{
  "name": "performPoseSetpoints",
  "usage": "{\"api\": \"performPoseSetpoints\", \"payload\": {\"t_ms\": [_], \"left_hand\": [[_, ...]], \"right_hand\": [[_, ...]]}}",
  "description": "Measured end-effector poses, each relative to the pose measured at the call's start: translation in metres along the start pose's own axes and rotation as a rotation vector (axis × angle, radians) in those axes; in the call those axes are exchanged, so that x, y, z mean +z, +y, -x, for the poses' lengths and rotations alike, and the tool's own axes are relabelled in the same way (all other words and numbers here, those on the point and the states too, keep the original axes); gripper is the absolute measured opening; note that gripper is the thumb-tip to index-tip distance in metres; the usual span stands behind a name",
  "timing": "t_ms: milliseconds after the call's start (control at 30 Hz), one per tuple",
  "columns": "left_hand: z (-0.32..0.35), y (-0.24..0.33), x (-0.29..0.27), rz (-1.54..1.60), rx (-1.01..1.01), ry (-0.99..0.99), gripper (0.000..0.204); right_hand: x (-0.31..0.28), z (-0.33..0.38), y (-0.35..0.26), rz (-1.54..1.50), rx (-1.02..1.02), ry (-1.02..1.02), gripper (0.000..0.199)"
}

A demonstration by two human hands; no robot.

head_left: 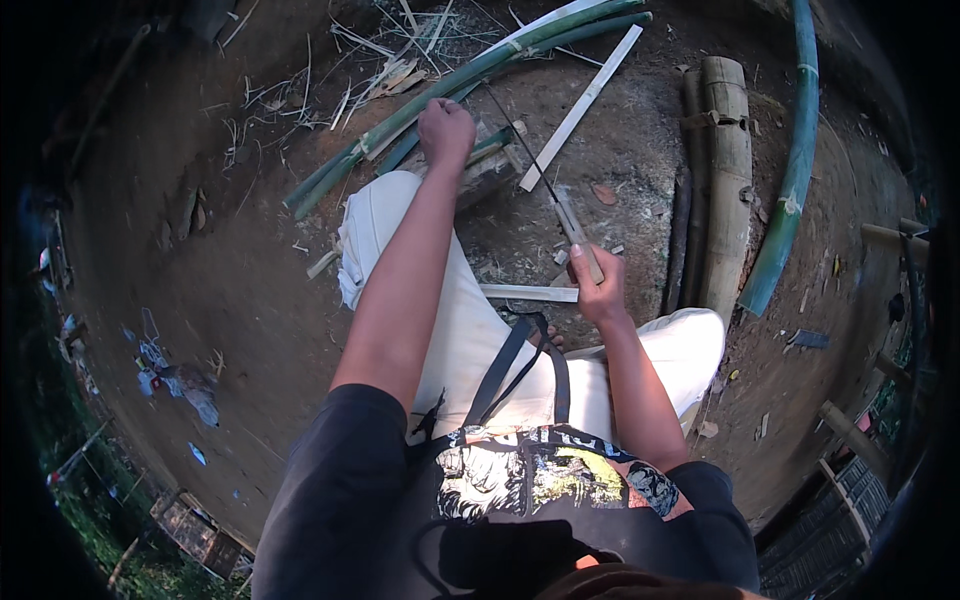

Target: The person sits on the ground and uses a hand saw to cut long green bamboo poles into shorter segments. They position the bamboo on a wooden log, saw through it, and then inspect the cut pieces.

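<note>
My right hand [602, 288] is closed round the wooden handle of a long knife [568, 213]. Its thin dark blade points up and to the left, apart from my left hand. My left hand [447, 130] makes a fist beside the long green bamboo poles [480, 66]. Whatever lies inside that fist is hidden. Shorter green bamboo pieces [403, 150] show next to it, against a wooden block [490, 178] on the ground. A pale split bamboo strip [585, 105] slants beyond the blade. Another pale strip [530, 293] lies between my knees.
Thick dry bamboo lengths [727, 180] lie to the right, with a curved green bamboo pole [797, 160] beyond them. Thin shavings [400, 50] litter the far ground. Scraps of rubbish [180, 380] are scattered at left. A dark strap [500, 370] hangs over my lap.
</note>
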State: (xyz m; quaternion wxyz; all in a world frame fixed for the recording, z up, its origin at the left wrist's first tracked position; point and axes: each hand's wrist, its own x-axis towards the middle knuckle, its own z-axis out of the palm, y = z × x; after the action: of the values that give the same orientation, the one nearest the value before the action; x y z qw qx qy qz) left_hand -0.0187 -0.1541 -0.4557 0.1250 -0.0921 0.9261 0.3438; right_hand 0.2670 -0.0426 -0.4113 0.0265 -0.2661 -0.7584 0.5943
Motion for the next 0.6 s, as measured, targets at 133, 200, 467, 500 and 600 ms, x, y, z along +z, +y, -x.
{"api": "performPoseSetpoints", "payload": {"t_ms": [133,200,467,500,600], "left_hand": [[-0.001,-0.044,0.053,-0.35,0.001,0.153,0.04],[0.006,-0.038,0.055,-0.375,0.047,0.16,0.038],[-0.001,-0.037,0.05,-0.422,-0.062,0.088,0.036],[0.002,-0.039,0.051,-0.43,-0.07,0.087,0.036],[0.002,-0.035,0.049,-0.461,-0.049,0.101,0.036]], "right_hand": [[0.003,-0.006,-0.014,0.017,-0.056,-0.005,0.035],[0.0,-0.006,-0.018,0.013,-0.064,0.006,0.033],[-0.008,-0.011,-0.025,0.007,-0.009,-0.042,0.032],[-0.009,-0.013,-0.028,0.007,0.003,-0.047,0.032],[-0.009,-0.032,-0.038,-0.005,0.07,-0.083,0.029]]}}
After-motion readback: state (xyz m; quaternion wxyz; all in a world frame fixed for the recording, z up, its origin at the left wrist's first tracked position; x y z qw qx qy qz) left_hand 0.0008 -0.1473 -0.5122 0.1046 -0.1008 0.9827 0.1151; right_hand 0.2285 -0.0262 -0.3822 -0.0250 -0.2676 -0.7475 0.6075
